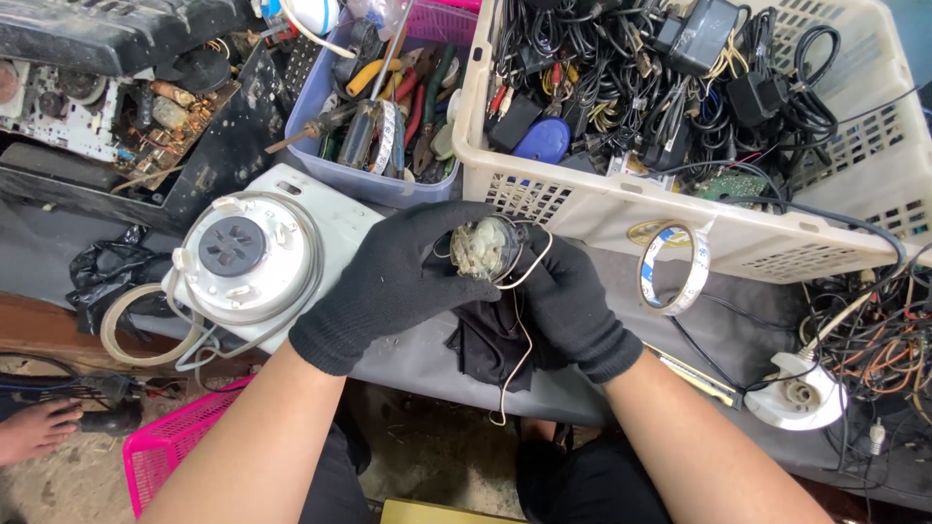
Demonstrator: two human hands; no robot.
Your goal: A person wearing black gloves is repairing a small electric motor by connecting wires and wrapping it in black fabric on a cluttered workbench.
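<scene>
No screens or signs lay before you. The nearest thing to packaging was a crumpled black plastic bag at the tabletop's left edge; any labels on the adapters in the cream basket were too small to tell.

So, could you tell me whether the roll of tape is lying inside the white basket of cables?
No, the roll of tape stands on the grey table outside the white basket, leaning against its front wall.

We see a repair workshop. Left of the cream basket crammed with black cables and adapters sits a tub of pliers and screwdrivers; farther left lies an opened appliance with a bare circuit board, all on a cluttered worktop.
</scene>
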